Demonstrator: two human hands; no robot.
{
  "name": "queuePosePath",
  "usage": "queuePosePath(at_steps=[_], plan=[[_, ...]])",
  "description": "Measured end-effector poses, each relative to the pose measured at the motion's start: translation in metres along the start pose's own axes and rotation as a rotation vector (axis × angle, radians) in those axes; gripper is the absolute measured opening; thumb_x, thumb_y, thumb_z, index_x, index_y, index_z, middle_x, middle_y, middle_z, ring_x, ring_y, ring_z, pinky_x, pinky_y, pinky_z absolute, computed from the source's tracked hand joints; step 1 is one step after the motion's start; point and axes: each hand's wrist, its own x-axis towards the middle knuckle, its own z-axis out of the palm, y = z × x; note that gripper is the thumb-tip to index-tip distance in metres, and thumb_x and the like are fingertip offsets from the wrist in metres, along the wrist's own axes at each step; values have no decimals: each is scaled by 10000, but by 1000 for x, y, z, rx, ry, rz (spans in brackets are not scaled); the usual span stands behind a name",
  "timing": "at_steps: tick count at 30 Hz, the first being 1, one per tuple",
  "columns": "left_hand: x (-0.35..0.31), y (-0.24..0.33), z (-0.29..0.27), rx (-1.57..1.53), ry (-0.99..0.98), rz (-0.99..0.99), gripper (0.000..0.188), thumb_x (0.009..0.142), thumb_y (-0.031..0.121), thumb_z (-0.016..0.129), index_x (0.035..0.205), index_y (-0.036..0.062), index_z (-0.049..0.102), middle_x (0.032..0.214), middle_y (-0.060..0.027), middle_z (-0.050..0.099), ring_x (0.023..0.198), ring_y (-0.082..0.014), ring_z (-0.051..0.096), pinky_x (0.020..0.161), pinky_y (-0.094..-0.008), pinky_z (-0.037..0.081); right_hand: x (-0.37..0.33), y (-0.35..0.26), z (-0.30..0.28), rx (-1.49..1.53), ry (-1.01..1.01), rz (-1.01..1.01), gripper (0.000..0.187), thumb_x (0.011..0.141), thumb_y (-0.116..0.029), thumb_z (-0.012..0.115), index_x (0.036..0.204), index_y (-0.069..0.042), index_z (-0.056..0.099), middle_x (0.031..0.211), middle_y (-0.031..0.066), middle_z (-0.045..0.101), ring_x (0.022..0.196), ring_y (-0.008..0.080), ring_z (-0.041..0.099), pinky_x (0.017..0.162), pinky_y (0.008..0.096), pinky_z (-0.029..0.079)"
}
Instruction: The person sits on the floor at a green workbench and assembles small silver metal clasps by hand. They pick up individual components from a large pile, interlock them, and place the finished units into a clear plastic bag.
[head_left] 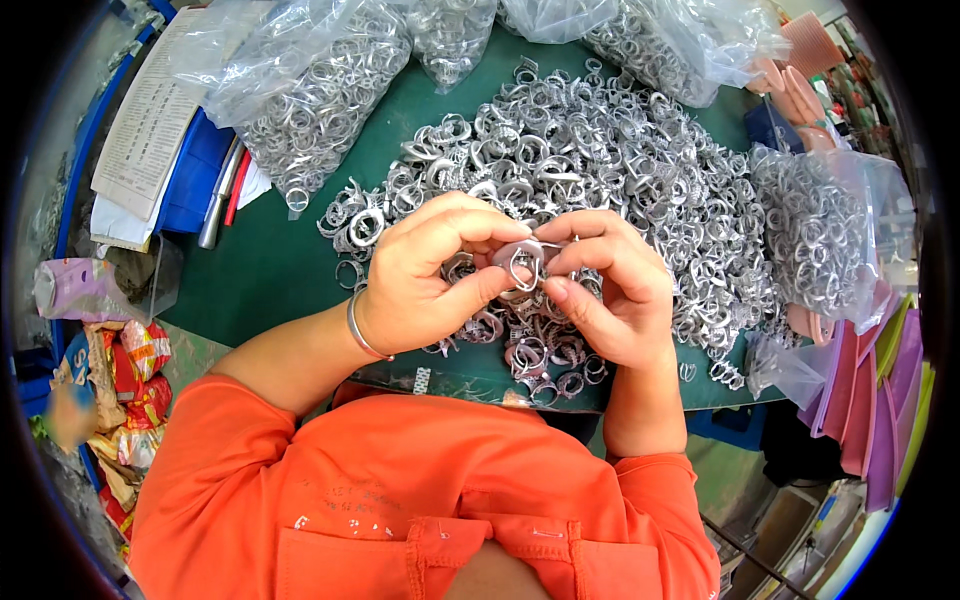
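Between the fingertips of both hands, above the table's front, is a small silver-grey ring (523, 266), with what may be a second band overlapping it. My left hand (432, 262) pinches it from the left with thumb and forefinger; a metal bangle (364, 328) circles that wrist. My right hand (622, 285) grips it from the other side, thumb below and fingers curled above. Behind and beneath the hands spreads a broad heap of silver-grey rings (560, 150). Several more rings lie under the hands near the front edge, partly hidden.
Clear bags of rings (310, 120) stand along the back, another ring bag (815, 225) at the right. On the left are a blue tray (197, 170), printed papers (150, 130) and pens. Coloured folders (880, 400) hang at lower right; snack packets (140, 400) sit at lower left.
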Motion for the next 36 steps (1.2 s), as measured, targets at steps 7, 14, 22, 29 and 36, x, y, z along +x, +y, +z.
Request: queuePosePath(at_steps=[7,14,22,29,36], plan=[[-4,-2,-3,-259,-97,-173,242,863,-37,630,1105,-28,611,1069,-115,555,877,-131,610,716,-240,532,-3,-4,8,-119,40,-74,271,654,-50,833,826,-57,623,948,114,637,807,240,630,674,316,517],[-4,-1,-9,-301,-215,-230,217,843,-33,653,1052,-18,596,1189,-167,483,1031,-184,562,828,-299,524,0,-5,11,-184,76,-125,373,646,24,784,954,-27,580,905,107,617,791,255,611,661,332,503],[6,2,-8,-55,-225,-61,164,757,10,750,876,46,642,1072,-148,614,932,-233,631,771,-321,529,-5,-3,9,-76,59,41,393,673,8,766,1004,-31,558,923,81,610,770,211,603,590,295,477],[2,-3,-12,-137,-278,-120,287,816,-52,666,1075,8,559,1202,-177,525,1131,-236,548,881,-312,503,-2,-4,8,-94,94,15,331,675,23,750,949,-41,576,897,80,616,782,216,605,613,298,480],[2,6,-7,-234,-222,-277,381,848,-48,620,1214,-18,520,1206,-168,520,1124,-227,549,866,-302,506,1,-3,7,-141,55,-122,374,617,44,741,952,-35,595,899,108,623,811,287,611,693,362,491]])
